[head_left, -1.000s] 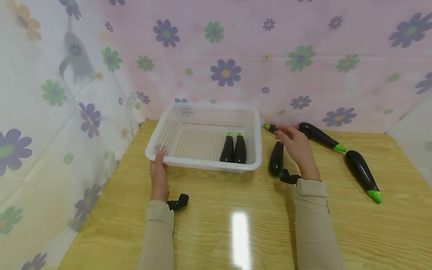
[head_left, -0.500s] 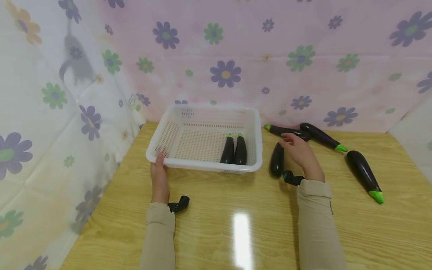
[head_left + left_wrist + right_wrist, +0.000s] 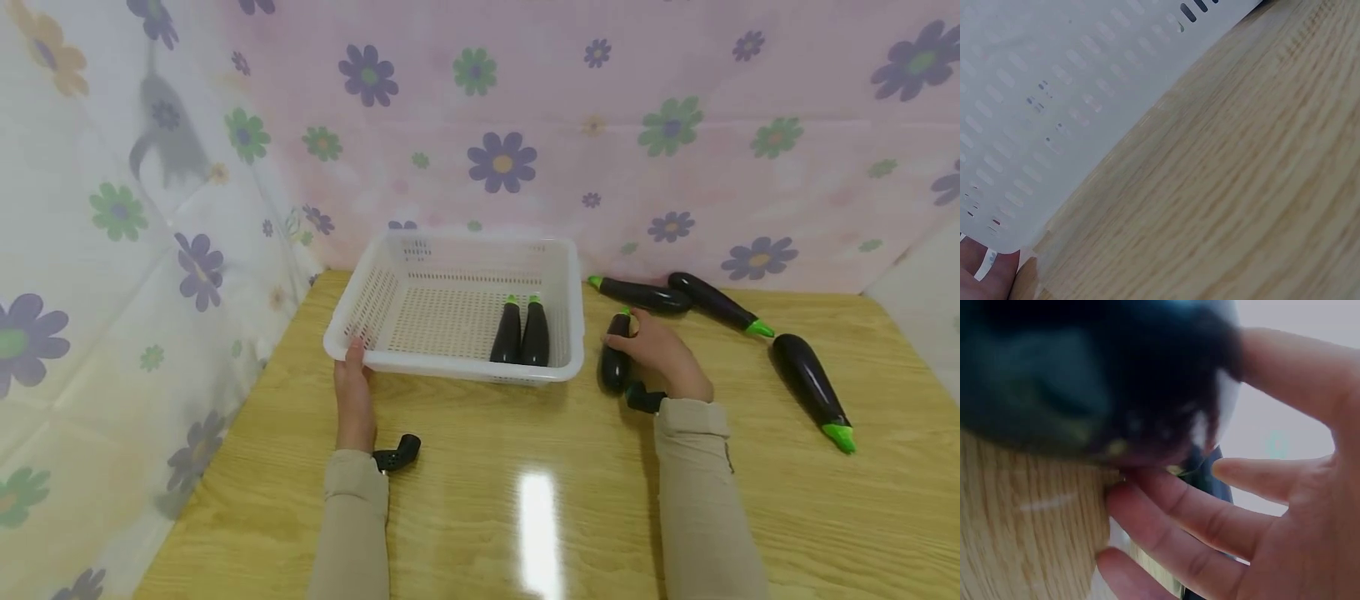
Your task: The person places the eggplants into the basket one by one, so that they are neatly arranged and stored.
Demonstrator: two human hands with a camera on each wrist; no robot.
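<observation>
A white plastic basket [image 3: 457, 364] stands left of centre with two dark eggplants [image 3: 535, 337] lying side by side in its right part. My left hand [image 3: 354, 404] holds its near left corner, thumb over the rim and fingers on the outside below; fingers [image 3: 999, 272] show at the corner in the left wrist view. Right of the basket, my right hand [image 3: 666, 354] grips an eggplant [image 3: 615, 372] near its green stem end, thumb on the near side. This eggplant [image 3: 1085, 387] fills the upper left of the right wrist view.
Behind the right hand lie two more eggplants, one [image 3: 641, 295] pointing left and one [image 3: 712, 302] angled right, their ends meeting. Another eggplant [image 3: 806, 383] lies farther right on the wooden table [image 3: 465, 500]. A flowered cloth [image 3: 555, 100] hangs behind the table.
My right hand has come from the back eggplant toward the nearer one and now has its thumb and fingers around it. The left hand and basket have stayed put.
</observation>
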